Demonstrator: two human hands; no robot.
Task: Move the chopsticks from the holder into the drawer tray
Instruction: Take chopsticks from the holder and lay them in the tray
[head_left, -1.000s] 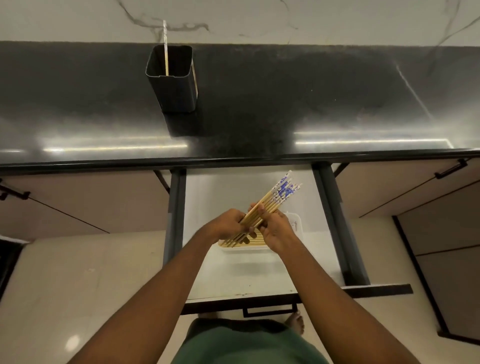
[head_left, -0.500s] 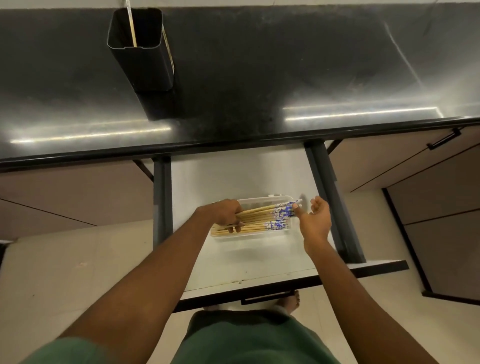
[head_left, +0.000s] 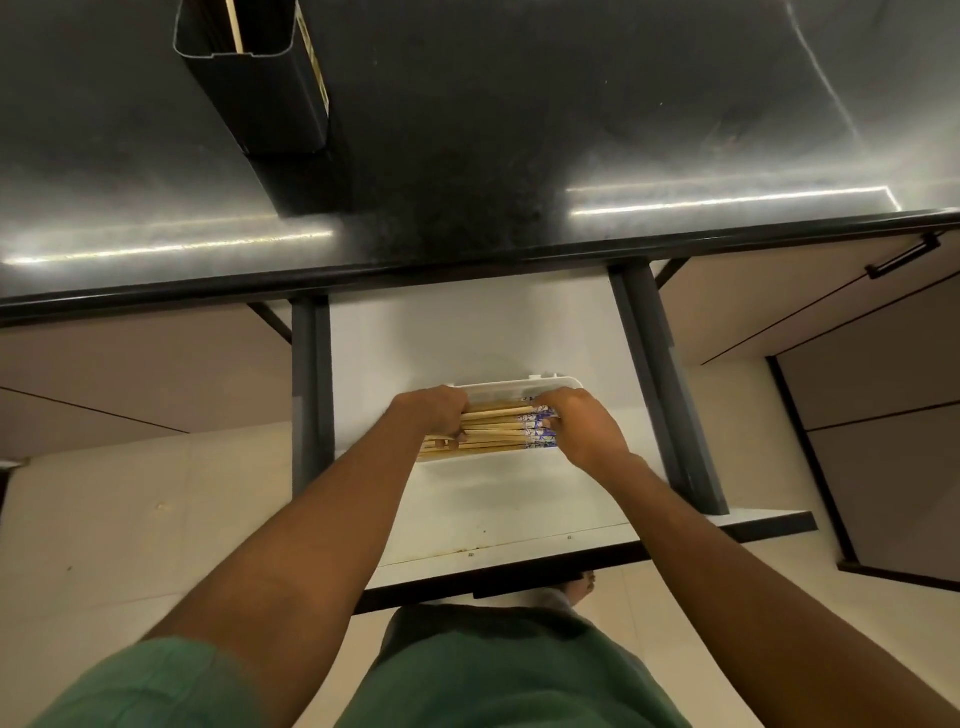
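Chopsticks (head_left: 496, 428) lie in tray (head_left: 519, 388) — fingers of both hands clamped on their ends

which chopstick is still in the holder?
The lone pale stick standing upright in the black holder on the counter. The rest lie flat in the white tray, under both hands.

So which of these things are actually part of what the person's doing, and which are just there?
Part of the job:
- chopsticks, lying in the tray
- white tray in the open drawer
- black holder on the counter, one stick left in it
- left hand and right hand, both on the chopsticks

Just there:
- black counter
- cabinet handle
- floor
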